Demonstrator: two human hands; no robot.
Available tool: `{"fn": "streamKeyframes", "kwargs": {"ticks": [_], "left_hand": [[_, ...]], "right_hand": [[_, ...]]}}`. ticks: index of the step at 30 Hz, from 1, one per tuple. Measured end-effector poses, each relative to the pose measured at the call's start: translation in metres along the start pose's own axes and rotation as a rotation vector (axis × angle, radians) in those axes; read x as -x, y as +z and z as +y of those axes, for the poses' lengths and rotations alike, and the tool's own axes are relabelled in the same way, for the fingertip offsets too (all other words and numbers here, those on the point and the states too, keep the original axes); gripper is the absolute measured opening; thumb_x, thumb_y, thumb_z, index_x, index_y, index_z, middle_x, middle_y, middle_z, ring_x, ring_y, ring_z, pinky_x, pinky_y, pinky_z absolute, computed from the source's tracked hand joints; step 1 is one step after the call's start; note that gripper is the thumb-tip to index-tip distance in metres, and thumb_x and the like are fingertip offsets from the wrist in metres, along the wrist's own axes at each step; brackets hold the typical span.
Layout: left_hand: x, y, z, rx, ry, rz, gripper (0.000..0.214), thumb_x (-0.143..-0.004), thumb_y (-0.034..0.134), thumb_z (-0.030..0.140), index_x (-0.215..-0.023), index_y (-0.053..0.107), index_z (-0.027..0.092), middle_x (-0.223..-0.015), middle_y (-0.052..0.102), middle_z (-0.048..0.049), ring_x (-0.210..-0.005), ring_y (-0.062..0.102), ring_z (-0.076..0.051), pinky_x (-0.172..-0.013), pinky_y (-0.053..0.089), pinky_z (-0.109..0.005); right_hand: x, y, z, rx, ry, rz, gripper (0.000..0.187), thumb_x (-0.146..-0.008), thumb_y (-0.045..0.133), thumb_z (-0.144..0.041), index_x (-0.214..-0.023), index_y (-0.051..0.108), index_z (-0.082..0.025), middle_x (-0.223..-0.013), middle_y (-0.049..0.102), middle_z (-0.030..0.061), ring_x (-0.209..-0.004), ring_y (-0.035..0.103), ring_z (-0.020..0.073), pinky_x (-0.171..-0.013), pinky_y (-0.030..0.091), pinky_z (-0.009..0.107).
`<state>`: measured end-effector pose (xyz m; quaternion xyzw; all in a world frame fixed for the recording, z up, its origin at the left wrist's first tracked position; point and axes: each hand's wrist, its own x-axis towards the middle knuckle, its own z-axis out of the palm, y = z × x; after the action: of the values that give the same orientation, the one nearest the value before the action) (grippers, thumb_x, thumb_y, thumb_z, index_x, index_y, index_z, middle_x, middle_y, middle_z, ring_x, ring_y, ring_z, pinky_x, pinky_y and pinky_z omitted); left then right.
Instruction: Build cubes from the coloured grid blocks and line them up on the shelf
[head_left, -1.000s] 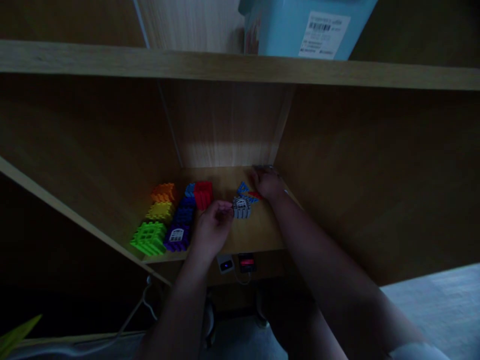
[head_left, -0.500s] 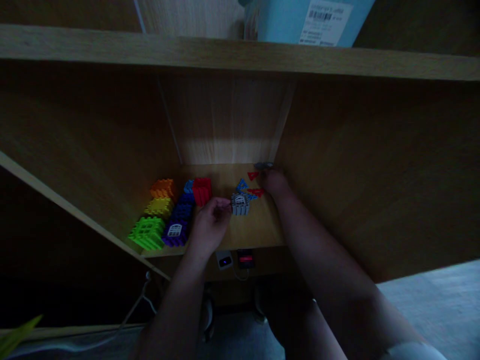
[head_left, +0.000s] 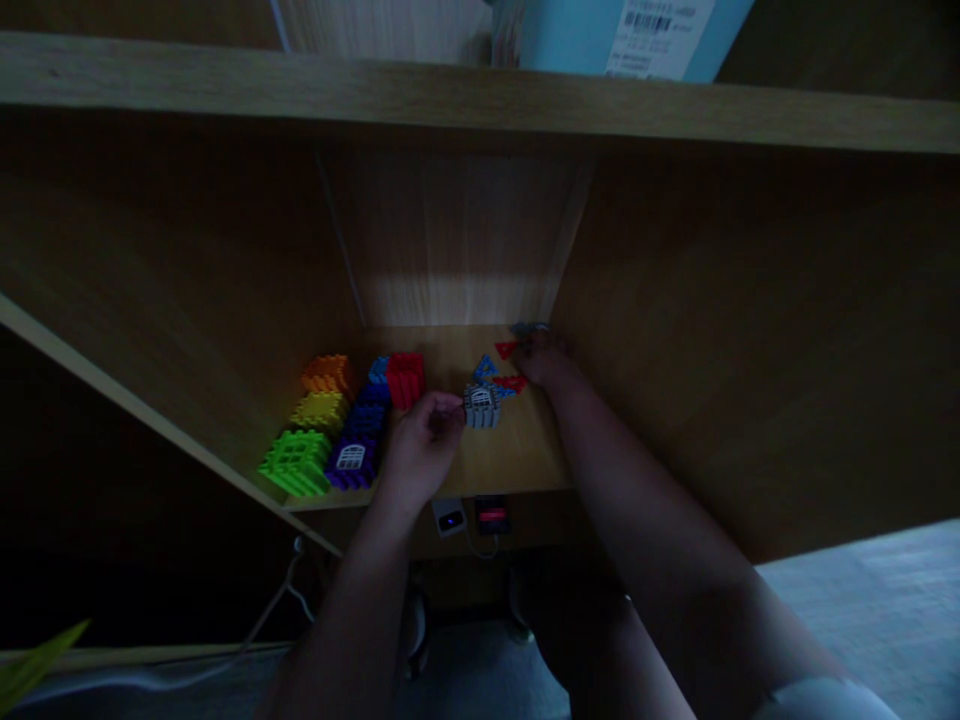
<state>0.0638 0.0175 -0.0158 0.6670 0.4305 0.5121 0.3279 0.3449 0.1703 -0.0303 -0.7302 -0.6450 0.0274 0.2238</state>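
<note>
My left hand (head_left: pixel 424 440) is at the left side of a stack of grey interlocking plastic tiles (head_left: pixel 481 408), whose top tile bears a white arched window. Its fingers are curled together close to the stack; what they pinch, if anything, is too dark to make out. Toward the back right, my right hand (head_left: pixel 546 362) reaches down beside a red triangle piece (head_left: pixel 506 350) and some flat grey pieces (head_left: pixel 529 328). Its fingertips are in shadow. Between the hands lie a blue triangle piece (head_left: pixel 486 367) and red pieces (head_left: pixel 511 384), just behind the grey stack.
To the left stand stacks of tiles: orange (head_left: pixel 328 374), yellow (head_left: pixel 321 410), green (head_left: pixel 296 462), purple (head_left: pixel 352 462), dark blue (head_left: pixel 366 420) and red (head_left: pixel 406 380). Wooden walls enclose the shelf (head_left: pixel 517 460). An upper shelf edge (head_left: pixel 450 95) holds a light blue box (head_left: pixel 570 35).
Both hands stay nearly in place; my right hand shifts very slightly at the back right. The tile stacks have not moved on the shelf. The view tilts a little.
</note>
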Motion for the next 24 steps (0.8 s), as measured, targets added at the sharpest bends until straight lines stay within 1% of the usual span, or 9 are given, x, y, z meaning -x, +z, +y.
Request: {"fn": "streamKeyframes", "kwargs": {"ticks": [3, 7, 9, 12, 13, 15, 18, 21, 24], "left_hand": [[0.001, 0.0, -0.002, -0.001, 0.007, -0.005, 0.012, -0.095, 0.068, 0.028, -0.106, 0.072, 0.024, -0.104, 0.08, -0.0044, -0.1, 0.077, -0.021, -0.092, 0.059, -0.035], [0.001, 0.001, -0.005, -0.002, 0.014, -0.008, 0.013, -0.097, 0.067, 0.028, -0.108, 0.072, 0.024, -0.106, 0.08, -0.0046, -0.101, 0.076, -0.022, -0.094, 0.059, -0.036], [0.001, 0.001, -0.005, 0.017, 0.015, -0.007, 0.013, -0.096, 0.068, 0.029, -0.107, 0.072, 0.023, -0.105, 0.08, -0.0045, -0.1, 0.076, -0.022, -0.093, 0.059, -0.035], [0.001, 0.001, -0.003, 0.023, 0.014, -0.006, 0.012, -0.096, 0.068, 0.029, -0.105, 0.072, 0.023, -0.103, 0.08, -0.0046, -0.098, 0.077, -0.021, -0.092, 0.059, -0.035], [0.001, 0.001, -0.002, 0.015, 0.014, -0.006, 0.012, -0.096, 0.068, 0.029, -0.105, 0.072, 0.023, -0.104, 0.08, -0.0048, -0.099, 0.077, -0.022, -0.092, 0.059, -0.035], [0.001, 0.0, -0.002, -0.003, 0.015, -0.006, 0.012, -0.096, 0.068, 0.028, -0.106, 0.072, 0.023, -0.104, 0.081, -0.005, -0.099, 0.077, -0.022, -0.091, 0.059, -0.036], [0.001, 0.001, -0.004, -0.012, 0.017, -0.014, 0.013, -0.097, 0.067, 0.029, -0.108, 0.073, 0.024, -0.106, 0.082, -0.0049, -0.1, 0.078, -0.022, -0.092, 0.059, -0.036], [0.0, 0.002, -0.004, -0.02, 0.016, -0.02, 0.013, -0.099, 0.066, 0.03, -0.109, 0.073, 0.024, -0.108, 0.082, -0.0052, -0.102, 0.078, -0.022, -0.093, 0.059, -0.036], [0.0, 0.001, -0.001, -0.042, 0.003, -0.027, 0.013, -0.099, 0.066, 0.03, -0.108, 0.073, 0.024, -0.107, 0.082, -0.0053, -0.101, 0.078, -0.023, -0.091, 0.059, -0.036]], "right_hand": [[-0.001, 0.002, -0.001, 0.01, 0.075, -0.012, 0.067, -0.103, 0.048, -0.053, -0.156, 0.049, -0.013, -0.164, 0.05, 0.0263, -0.153, 0.047, 0.0408, -0.125, 0.04, 0.059], [-0.001, 0.004, -0.003, 0.024, 0.093, -0.023, 0.07, -0.102, 0.047, -0.056, -0.157, 0.048, -0.011, -0.162, 0.052, 0.0278, -0.154, 0.047, 0.0395, -0.124, 0.041, 0.057], [-0.001, 0.004, -0.004, 0.039, 0.082, -0.022, 0.071, -0.103, 0.046, -0.055, -0.159, 0.046, -0.012, -0.166, 0.048, 0.0268, -0.158, 0.04, 0.0397, -0.127, 0.037, 0.058], [-0.002, 0.002, -0.006, 0.066, 0.065, -0.022, 0.074, -0.104, 0.044, -0.057, -0.163, 0.042, -0.012, -0.174, 0.038, 0.0242, -0.164, 0.029, 0.0406, -0.13, 0.031, 0.058], [-0.003, 0.002, -0.006, 0.074, 0.062, -0.025, 0.075, -0.105, 0.043, -0.058, -0.163, 0.042, -0.012, -0.174, 0.038, 0.0243, -0.164, 0.03, 0.0406, -0.13, 0.031, 0.057], [-0.004, 0.0, -0.006, 0.087, 0.061, -0.031, 0.077, -0.105, 0.042, -0.062, -0.163, 0.043, -0.01, -0.17, 0.043, 0.0265, -0.16, 0.037, 0.0409, -0.128, 0.035, 0.055], [-0.007, -0.002, -0.006, 0.115, 0.042, -0.03, 0.077, -0.108, 0.038, -0.062, -0.164, 0.043, -0.009, -0.167, 0.047, 0.0286, -0.156, 0.043, 0.0419, -0.125, 0.036, 0.057], [-0.007, -0.004, -0.005, 0.151, -0.02, -0.03, 0.066, -0.111, 0.036, -0.055, -0.16, 0.051, -0.012, -0.165, 0.052, 0.0241, -0.156, 0.042, 0.0399, -0.127, 0.031, 0.058], [-0.006, -0.007, -0.004, 0.182, -0.078, -0.03, 0.058, -0.112, 0.039, -0.051, -0.151, 0.061, -0.014, -0.159, 0.059, 0.0219, -0.154, 0.044, 0.0384, -0.127, 0.03, 0.056]]}}
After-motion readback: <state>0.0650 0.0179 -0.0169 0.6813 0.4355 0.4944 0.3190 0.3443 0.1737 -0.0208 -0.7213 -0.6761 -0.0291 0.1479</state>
